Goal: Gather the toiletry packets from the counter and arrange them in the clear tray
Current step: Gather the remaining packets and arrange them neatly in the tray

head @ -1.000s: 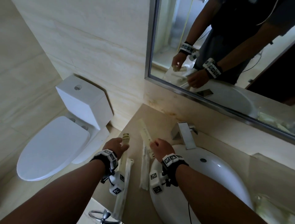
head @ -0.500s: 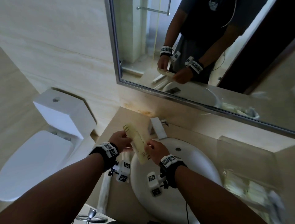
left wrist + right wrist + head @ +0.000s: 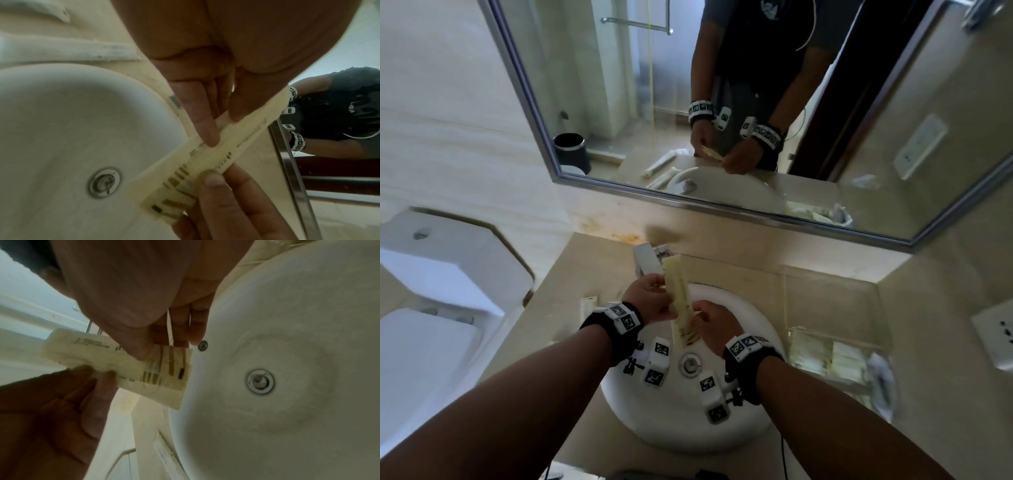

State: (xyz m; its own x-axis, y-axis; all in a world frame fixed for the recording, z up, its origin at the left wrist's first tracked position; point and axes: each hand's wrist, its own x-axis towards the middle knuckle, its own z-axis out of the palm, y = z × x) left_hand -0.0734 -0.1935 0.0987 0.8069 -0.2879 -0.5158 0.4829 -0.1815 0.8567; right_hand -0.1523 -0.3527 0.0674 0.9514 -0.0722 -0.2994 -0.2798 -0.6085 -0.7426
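Two long cream toiletry packets [image 3: 678, 294] are held together above the white sink [image 3: 743, 421]. My left hand [image 3: 661, 291] pinches their middle and my right hand [image 3: 700, 317] pinches the lower end with the brown stripes. The left wrist view has the packets [image 3: 218, 154] lying side by side, left fingers [image 3: 205, 125] on top. From the right wrist, the right thumb [image 3: 133, 340] presses the packets [image 3: 127, 368]. The clear tray [image 3: 839, 301] stands on the counter at the right and holds several packets [image 3: 825, 356]. Another white packet [image 3: 588, 303] lies on the counter at the left.
The faucet [image 3: 647, 262] stands just behind the held packets. A mirror [image 3: 722, 102] covers the wall behind the counter. A toilet [image 3: 431, 342] is at the far left. A wall socket [image 3: 996, 339] sits right of the tray.
Each hand held its own packet over the left counter; both hands came together and moved right over the sink, and the packets are held as one bundle. The head turned right, revealing the tray.
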